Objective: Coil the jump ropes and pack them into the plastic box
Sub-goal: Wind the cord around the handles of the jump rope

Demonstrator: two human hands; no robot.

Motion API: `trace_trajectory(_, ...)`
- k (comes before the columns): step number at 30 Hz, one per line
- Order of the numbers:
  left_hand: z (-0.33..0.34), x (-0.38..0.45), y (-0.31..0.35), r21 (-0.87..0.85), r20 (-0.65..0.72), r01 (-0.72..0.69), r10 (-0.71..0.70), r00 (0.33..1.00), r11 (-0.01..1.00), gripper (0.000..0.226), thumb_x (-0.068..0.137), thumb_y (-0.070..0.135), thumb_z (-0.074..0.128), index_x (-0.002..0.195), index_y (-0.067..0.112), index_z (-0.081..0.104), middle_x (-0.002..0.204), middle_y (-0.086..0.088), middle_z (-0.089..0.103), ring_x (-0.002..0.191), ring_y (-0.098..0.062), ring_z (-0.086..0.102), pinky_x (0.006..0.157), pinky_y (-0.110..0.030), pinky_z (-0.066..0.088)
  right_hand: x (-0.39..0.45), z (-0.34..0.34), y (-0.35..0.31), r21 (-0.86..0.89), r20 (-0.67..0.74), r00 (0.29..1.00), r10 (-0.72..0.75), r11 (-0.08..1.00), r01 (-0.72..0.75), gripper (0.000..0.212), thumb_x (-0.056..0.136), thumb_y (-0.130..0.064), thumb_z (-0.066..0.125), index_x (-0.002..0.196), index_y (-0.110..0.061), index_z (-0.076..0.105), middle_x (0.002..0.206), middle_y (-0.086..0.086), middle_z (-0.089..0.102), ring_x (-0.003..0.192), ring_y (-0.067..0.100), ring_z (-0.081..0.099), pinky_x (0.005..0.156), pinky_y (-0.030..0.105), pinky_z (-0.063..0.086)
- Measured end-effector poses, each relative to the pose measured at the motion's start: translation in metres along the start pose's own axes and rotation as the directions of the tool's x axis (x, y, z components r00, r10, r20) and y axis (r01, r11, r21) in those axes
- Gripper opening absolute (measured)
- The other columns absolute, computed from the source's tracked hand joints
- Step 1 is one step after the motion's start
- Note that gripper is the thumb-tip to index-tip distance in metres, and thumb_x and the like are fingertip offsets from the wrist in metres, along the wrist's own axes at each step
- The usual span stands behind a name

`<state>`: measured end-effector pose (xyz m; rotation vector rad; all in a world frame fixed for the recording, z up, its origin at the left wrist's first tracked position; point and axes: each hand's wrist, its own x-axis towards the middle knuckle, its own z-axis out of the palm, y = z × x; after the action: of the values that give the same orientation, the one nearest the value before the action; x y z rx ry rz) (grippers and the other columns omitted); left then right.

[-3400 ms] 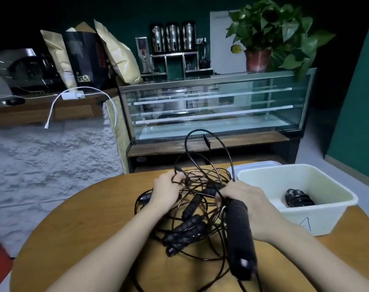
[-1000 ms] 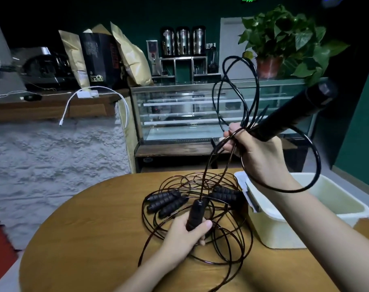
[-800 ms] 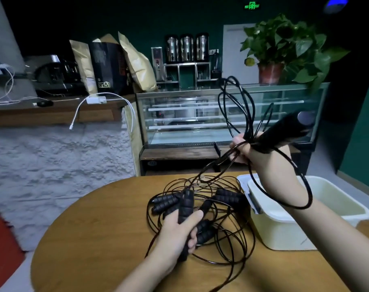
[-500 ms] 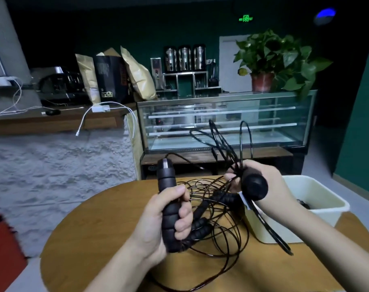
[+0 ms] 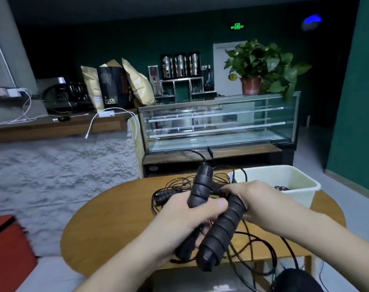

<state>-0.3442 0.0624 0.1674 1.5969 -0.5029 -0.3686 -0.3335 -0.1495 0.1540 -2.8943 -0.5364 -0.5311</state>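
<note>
Jump-rope handles [image 5: 218, 230] crossed in both hands [image 5: 192, 216]

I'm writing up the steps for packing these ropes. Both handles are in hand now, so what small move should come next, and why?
Probably clamp both handles together in the left hand, freeing the right hand to start looping the cord. The upright handle and the slanted handle already cross, while the cord trails loose across the table, far from ready for the plastic box.
</note>
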Motion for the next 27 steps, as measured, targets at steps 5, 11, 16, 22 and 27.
trace_trajectory(5, 0.007, -0.009, -0.002, 0.080, 0.128, 0.018, -0.028, 0.991, 0.997, 0.040, 0.073, 0.026, 0.086, 0.104, 0.009, 0.068, 0.083, 0.003, 0.065, 0.075, -0.013, 0.062, 0.069, -0.024, 0.050, -0.010, -0.021, -0.023, -0.213, 0.042, 0.999, -0.014, 0.977, 0.023, 0.014, 0.092, -0.032, 0.054, 0.096, -0.023, 0.044, 0.100, -0.004, 0.062, 0.098, 0.023, 0.063, 0.070, 0.032, 0.044)
trace_trajectory(11, 0.006, -0.011, -0.007, 0.160, 0.109, 0.088, -0.106, 0.988, 0.983, 0.045, 0.067, 0.021, 0.088, 0.105, 0.011, 0.066, 0.084, -0.005, 0.068, 0.073, -0.025, 0.066, 0.074, -0.042, 0.059, -0.006, -0.023, -0.018, -0.136, 0.022, 1.000, -0.001, 0.991, 0.004, 0.024, 0.082, -0.035, 0.068, 0.094, -0.028, 0.048, 0.091, -0.002, 0.065, 0.091, 0.023, 0.062, 0.073, 0.034, 0.051)
trace_trajectory(16, -0.002, -0.008, -0.008, 0.395, 0.092, 0.029, -0.071, 0.993, 0.918, 0.037, 0.064, 0.023, 0.089, 0.088, 0.011, 0.063, 0.077, 0.000, 0.066, 0.070, -0.020, 0.064, 0.076, -0.039, 0.055, -0.006, -0.022, -0.006, 0.055, -0.019, 1.000, 0.001, 0.998, 0.000, 0.029, 0.077, -0.024, 0.076, 0.103, -0.024, 0.062, 0.090, -0.008, 0.068, 0.076, 0.006, 0.054, 0.067, 0.022, 0.045)
trace_trajectory(22, -0.001, 0.001, -0.004, 0.070, 0.122, 0.004, -0.012, 0.992, 0.998, 0.039, 0.068, 0.009, 0.083, 0.101, 0.006, 0.062, 0.079, -0.008, 0.066, 0.069, -0.030, 0.065, 0.068, -0.036, 0.055, -0.005, -0.023, -0.003, 0.160, -0.088, 0.996, -0.005, 0.987, 0.019, 0.031, 0.077, -0.040, 0.075, 0.106, -0.035, 0.062, 0.090, -0.018, 0.058, 0.077, -0.007, 0.051, 0.069, 0.014, 0.044)
trace_trajectory(27, 0.001, 0.009, -0.003, -0.001, 0.128, -0.022, 0.022, 0.992, 1.000, 0.032, 0.076, 0.003, 0.083, 0.101, 0.008, 0.063, 0.084, -0.010, 0.067, 0.072, -0.030, 0.065, 0.077, -0.043, 0.056, -0.008, -0.026, -0.004, -0.003, -0.333, 0.939, 0.079, 0.996, -0.085, 0.061, 0.077, -0.054, 0.066, 0.130, -0.039, 0.040, 0.128, -0.016, 0.045, 0.099, 0.011, 0.056, 0.075, 0.037, 0.054)
